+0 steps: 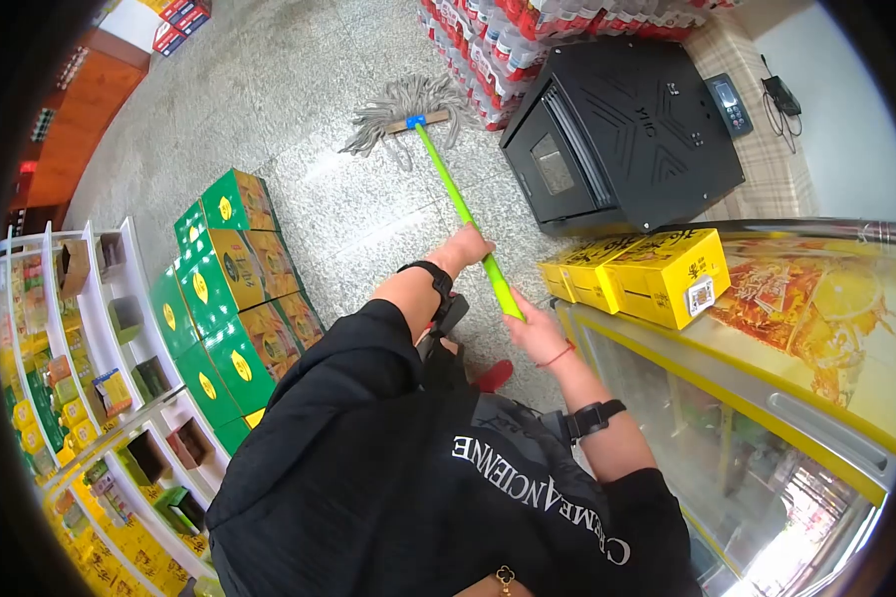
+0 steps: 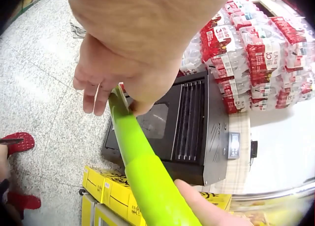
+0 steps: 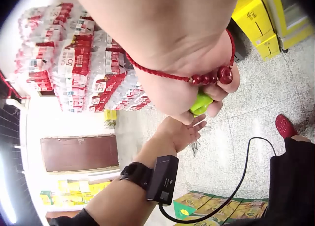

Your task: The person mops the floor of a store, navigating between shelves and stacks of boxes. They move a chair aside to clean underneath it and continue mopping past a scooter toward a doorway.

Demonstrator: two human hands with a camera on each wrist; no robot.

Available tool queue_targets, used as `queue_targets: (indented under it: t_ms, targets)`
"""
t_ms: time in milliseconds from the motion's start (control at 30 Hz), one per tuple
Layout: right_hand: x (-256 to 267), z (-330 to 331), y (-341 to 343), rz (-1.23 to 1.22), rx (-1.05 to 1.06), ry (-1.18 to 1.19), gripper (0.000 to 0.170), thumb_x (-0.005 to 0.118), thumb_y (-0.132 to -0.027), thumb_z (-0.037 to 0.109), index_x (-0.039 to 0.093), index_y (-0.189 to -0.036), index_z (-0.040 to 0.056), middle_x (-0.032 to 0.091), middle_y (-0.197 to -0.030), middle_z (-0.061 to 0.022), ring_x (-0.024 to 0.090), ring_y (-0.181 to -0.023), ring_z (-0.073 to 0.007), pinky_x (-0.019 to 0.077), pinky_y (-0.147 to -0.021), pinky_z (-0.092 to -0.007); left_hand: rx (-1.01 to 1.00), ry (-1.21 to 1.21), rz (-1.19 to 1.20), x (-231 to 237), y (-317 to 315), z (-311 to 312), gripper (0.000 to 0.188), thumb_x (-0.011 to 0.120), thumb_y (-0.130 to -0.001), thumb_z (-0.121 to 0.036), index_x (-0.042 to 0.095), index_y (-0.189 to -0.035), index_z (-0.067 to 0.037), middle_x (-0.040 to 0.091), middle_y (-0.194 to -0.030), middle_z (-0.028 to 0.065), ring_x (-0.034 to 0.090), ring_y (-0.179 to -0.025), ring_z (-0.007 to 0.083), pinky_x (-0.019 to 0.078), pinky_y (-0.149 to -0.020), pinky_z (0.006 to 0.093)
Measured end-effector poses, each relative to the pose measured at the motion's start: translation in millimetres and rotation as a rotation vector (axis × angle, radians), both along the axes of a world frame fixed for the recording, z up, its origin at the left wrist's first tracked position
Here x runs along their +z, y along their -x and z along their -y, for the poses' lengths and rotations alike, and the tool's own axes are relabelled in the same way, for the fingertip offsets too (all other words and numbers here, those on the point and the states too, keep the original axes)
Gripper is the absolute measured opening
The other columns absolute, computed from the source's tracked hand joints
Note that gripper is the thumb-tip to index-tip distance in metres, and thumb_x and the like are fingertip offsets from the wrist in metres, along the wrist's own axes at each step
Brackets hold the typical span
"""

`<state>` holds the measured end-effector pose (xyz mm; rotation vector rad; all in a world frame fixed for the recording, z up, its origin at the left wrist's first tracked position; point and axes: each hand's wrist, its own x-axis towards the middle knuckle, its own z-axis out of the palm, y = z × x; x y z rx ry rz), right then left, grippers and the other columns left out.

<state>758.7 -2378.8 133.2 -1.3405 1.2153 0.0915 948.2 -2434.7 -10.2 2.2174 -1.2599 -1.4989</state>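
A mop with a bright green handle point(image 1: 448, 184) slants away from my body across the floor. Its grey string head point(image 1: 413, 98) lies spread on the speckled tiles, joined by a blue clip. My left hand point(image 1: 460, 249) holds the handle partway down; in the left wrist view the green pole point(image 2: 142, 172) passes between thumb and fingers, which are loosely bent. Nearer my body, my right hand point(image 1: 538, 335) grips the handle's top end, and only a short green piece point(image 3: 201, 104) shows between its fingers in the right wrist view.
Plastic-wrapped bottle packs point(image 1: 488, 60) stand beside the mop head. A black boxy machine point(image 1: 627, 139) is to the right, with yellow cartons point(image 1: 657, 279) on a glass-sided case point(image 1: 667, 398). Green cartons point(image 1: 219, 289) are stacked left, near white shelves point(image 1: 119, 328). A red shoe point(image 1: 494, 375) is below.
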Motion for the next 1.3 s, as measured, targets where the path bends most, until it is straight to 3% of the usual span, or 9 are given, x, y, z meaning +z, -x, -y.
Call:
queue_targets:
  t_ms: [133, 300, 467, 533, 567, 700, 800, 1133, 1300]
  targets:
    - [4, -41, 51, 0.014, 0.017, -0.032, 0.057, 0.053, -0.08, 0.019, 0.03, -0.132, 0.0123, 0.053, -0.065, -0.0075, 0.049, -0.053, -0.0129, 0.0431, -0.054, -0.0279, -0.158, -0.113, -0.075, 3, 32, -24, 0.053, 0.059, -0.074, -0.036, 0.051, -0.096, 0.012, 0.059, -0.089, 0.0234, 0.057, -0.088, 0.0329, 0.0454, -0.077, 0.0357]
    - [40, -89, 139, -0.036, 0.085, -0.083, 0.058, 0.054, -0.08, 0.02, 0.029, -0.132, 0.0124, 0.057, -0.091, -0.0146, 0.056, -0.077, -0.0184, 0.0437, -0.07, -0.0275, -0.141, -0.129, -0.149, 15, 108, -82, 0.056, 0.059, -0.073, -0.042, 0.054, -0.085, 0.012, 0.059, -0.069, 0.0157, 0.058, -0.054, 0.0243, 0.0481, -0.051, 0.034]
    - [43, -152, 260, 0.062, 0.215, 0.053, 0.057, 0.054, -0.081, 0.014, 0.029, -0.132, 0.0114, 0.045, -0.124, -0.0169, 0.047, -0.11, -0.0205, 0.0361, -0.089, -0.0257, -0.055, -0.178, -0.204, 16, 206, -148, 0.052, 0.064, -0.069, -0.037, 0.054, -0.078, 0.013, 0.059, -0.065, 0.0157, 0.058, -0.05, 0.0234, 0.0484, -0.048, 0.0316]
    - [47, -173, 303, 0.153, 0.219, 0.053, 0.055, 0.051, -0.081, 0.005, 0.03, -0.132, 0.0107, 0.044, -0.125, -0.0138, 0.046, -0.112, -0.0188, 0.0346, -0.091, -0.025, -0.262, -0.21, -0.189, 21, 241, -170, 0.053, 0.056, -0.073, -0.048, 0.06, -0.075, 0.005, 0.059, -0.061, 0.0136, 0.057, -0.049, 0.0225, 0.0485, -0.052, 0.0325]
    - [54, -184, 320, 0.154, 0.225, 0.051, 0.055, 0.051, -0.081, 0.005, 0.03, -0.132, 0.0107, 0.044, -0.125, -0.0138, 0.046, -0.112, -0.0188, 0.0346, -0.091, -0.025, -0.496, -0.076, -0.221, -43, 267, -186, 0.055, 0.052, -0.074, -0.05, 0.06, -0.077, 0.005, 0.059, -0.059, 0.0117, 0.058, -0.049, 0.0209, 0.0498, -0.058, 0.0318]
    - [95, -209, 357, 0.06, 0.225, -0.017, 0.054, 0.051, -0.081, 0.001, 0.032, -0.131, 0.0108, 0.045, -0.125, -0.0128, 0.045, -0.112, -0.0181, 0.0343, -0.092, -0.025, -0.516, -0.132, -0.345, -21, 315, -220, 0.053, 0.052, -0.075, -0.048, 0.061, -0.078, 0.004, 0.061, -0.062, 0.0109, 0.06, -0.051, 0.0199, 0.0498, -0.068, 0.0308]
    - [97, -221, 366, 0.034, 0.198, -0.058, 0.053, 0.05, -0.081, 0.001, 0.032, -0.13, 0.01, 0.046, -0.124, -0.0126, 0.045, -0.112, -0.0179, 0.0343, -0.092, -0.0249, -0.329, -0.314, -0.278, 45, 314, -226, 0.052, 0.053, -0.075, -0.047, 0.061, -0.078, 0.004, 0.061, -0.061, 0.0106, 0.06, -0.051, 0.0198, 0.0506, -0.064, 0.0304]
    - [92, -199, 283, -0.066, 0.354, -0.006, 0.056, 0.055, -0.079, 0.011, 0.032, -0.131, 0.01, 0.05, -0.118, -0.016, 0.05, -0.106, -0.0184, 0.0373, -0.088, -0.0255, -0.303, -0.071, -0.158, 0, 257, -229, 0.043, 0.054, -0.076, -0.04, 0.062, -0.077, 0.002, 0.062, -0.067, 0.0132, 0.06, -0.057, 0.0227, 0.05, -0.059, 0.0318]
    - [77, -162, 166, -0.176, 0.339, -0.136, 0.057, 0.055, -0.079, 0.016, 0.032, -0.13, 0.0096, 0.055, -0.108, -0.0176, 0.054, -0.098, -0.0197, 0.0403, -0.082, -0.0269, 0.174, -0.061, 0.011, 4, 154, -210, 0.042, 0.058, -0.076, -0.034, 0.056, -0.088, 0.006, 0.06, -0.082, 0.0218, 0.06, -0.081, 0.0308, 0.0464, -0.074, 0.0368]
